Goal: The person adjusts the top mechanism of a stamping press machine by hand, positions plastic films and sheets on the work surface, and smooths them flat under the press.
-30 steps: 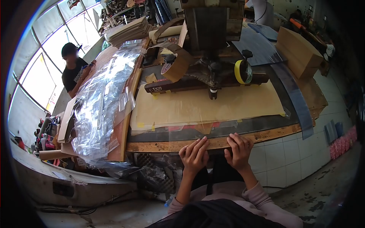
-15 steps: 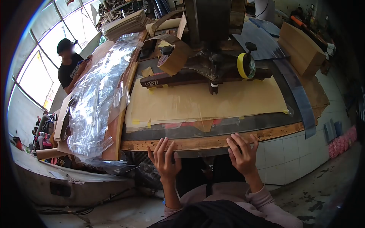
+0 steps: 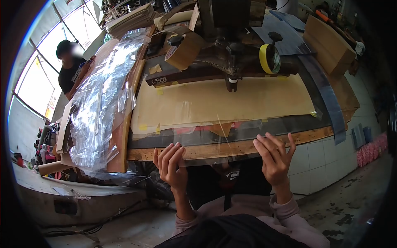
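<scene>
A clear plastic sheet [image 3: 219, 159], hard to see but for its glare and edges, spans between my hands over the wooden front edge of the worktable [image 3: 198, 153]. My left hand [image 3: 170, 165] grips its left side, fingers bent over it. My right hand [image 3: 275, 159] has its right side, with fingers raised and slightly spread; the thumb contact is partly hidden. Beyond them, a wide tan sheet [image 3: 223, 101] lies on the dark table surface, with small yellow tape pieces at its edges. Under a press head [image 3: 232, 49], a dark metal bar [image 3: 194, 75] rests across the tan sheet's back.
Tape rolls, one brown [image 3: 186, 51] and one yellow [image 3: 269, 58], sit on the press. Clear plastic strips [image 3: 103, 91] pile on a board at left, where another person [image 3: 72, 68] stands. A cardboard box [image 3: 328, 43] is at back right; a bluish plastic strip [image 3: 324, 93] overhangs the right side.
Both hands have risen slightly; the left shifted left and the right shifted right. More of the clear sheet's glare shows over the table front. The camera view has tilted a little.
</scene>
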The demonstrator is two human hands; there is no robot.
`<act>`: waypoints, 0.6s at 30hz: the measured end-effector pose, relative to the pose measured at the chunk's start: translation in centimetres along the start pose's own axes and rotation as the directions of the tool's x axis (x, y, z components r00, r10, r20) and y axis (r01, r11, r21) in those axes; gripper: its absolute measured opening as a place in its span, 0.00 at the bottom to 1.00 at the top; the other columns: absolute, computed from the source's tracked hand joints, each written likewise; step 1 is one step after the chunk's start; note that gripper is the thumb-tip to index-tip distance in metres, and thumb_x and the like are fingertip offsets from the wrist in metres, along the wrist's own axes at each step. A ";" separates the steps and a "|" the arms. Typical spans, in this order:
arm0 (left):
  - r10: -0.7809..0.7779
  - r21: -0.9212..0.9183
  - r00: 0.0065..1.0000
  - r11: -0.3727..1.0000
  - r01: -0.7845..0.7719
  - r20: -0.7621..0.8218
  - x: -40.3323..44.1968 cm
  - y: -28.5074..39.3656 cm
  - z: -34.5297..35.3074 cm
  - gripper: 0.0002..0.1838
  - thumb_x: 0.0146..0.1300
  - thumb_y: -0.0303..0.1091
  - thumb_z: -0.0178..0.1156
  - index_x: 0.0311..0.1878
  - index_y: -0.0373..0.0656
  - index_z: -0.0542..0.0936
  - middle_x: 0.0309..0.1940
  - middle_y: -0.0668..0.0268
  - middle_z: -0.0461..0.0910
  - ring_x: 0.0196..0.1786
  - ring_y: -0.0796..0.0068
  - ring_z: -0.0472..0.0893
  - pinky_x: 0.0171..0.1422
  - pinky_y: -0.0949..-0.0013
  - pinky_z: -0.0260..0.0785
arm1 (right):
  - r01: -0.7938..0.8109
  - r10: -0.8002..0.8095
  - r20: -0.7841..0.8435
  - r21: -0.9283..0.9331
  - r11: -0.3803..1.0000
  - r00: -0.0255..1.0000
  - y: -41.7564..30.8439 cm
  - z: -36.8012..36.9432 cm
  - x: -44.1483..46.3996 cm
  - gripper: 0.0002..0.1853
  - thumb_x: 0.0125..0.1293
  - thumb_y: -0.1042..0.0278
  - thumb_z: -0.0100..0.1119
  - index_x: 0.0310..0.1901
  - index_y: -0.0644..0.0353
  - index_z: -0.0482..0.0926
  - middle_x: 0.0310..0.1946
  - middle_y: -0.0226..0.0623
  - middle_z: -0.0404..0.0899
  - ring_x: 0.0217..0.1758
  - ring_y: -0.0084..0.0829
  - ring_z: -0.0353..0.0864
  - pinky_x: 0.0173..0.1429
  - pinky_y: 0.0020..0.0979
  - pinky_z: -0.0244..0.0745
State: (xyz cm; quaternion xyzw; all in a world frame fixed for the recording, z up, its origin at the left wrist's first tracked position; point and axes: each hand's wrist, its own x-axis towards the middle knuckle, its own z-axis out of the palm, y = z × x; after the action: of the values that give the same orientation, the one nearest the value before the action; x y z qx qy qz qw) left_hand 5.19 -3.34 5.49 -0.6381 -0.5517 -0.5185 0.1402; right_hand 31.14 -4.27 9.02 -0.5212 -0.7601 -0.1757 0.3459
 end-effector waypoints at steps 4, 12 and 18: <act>-0.002 -0.023 0.999 1.000 0.001 -0.054 0.7 0.3 0.3 0.08 0.58 0.24 0.65 0.40 0.48 0.85 0.41 0.69 0.86 0.50 0.68 0.83 0.72 0.54 0.60 | 0.011 -0.011 -0.007 -0.011 1.000 1.000 0.3 -0.1 0.4 0.10 0.64 0.71 0.60 0.45 0.49 0.85 0.44 0.21 0.84 0.52 0.27 0.81 0.74 0.57 0.50; -0.018 -0.028 1.000 0.999 0.018 -0.008 0.3 0.0 0.2 0.09 0.57 0.22 0.63 0.39 0.47 0.85 0.41 0.69 0.86 0.50 0.67 0.83 0.71 0.54 0.60 | 0.004 -0.005 0.029 0.046 0.999 1.000 0.3 0.2 0.1 0.10 0.64 0.71 0.60 0.45 0.51 0.85 0.43 0.23 0.84 0.50 0.26 0.81 0.74 0.58 0.48; -0.033 -0.049 0.999 0.998 0.034 0.027 -0.7 -0.9 0.3 0.12 0.58 0.23 0.60 0.46 0.42 0.81 0.44 0.63 0.85 0.51 0.61 0.82 0.71 0.50 0.59 | -0.009 0.004 0.061 0.075 0.997 0.998 0.1 0.5 -0.5 0.09 0.62 0.71 0.63 0.44 0.53 0.84 0.42 0.25 0.84 0.49 0.25 0.81 0.74 0.58 0.48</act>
State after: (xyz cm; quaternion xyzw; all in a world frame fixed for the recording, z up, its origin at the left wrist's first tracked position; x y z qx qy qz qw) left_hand 4.69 -3.15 4.41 -0.6388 -0.5512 -0.5257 0.1086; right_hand 31.20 -4.21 8.34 -0.5155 -0.7746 -0.1298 0.3425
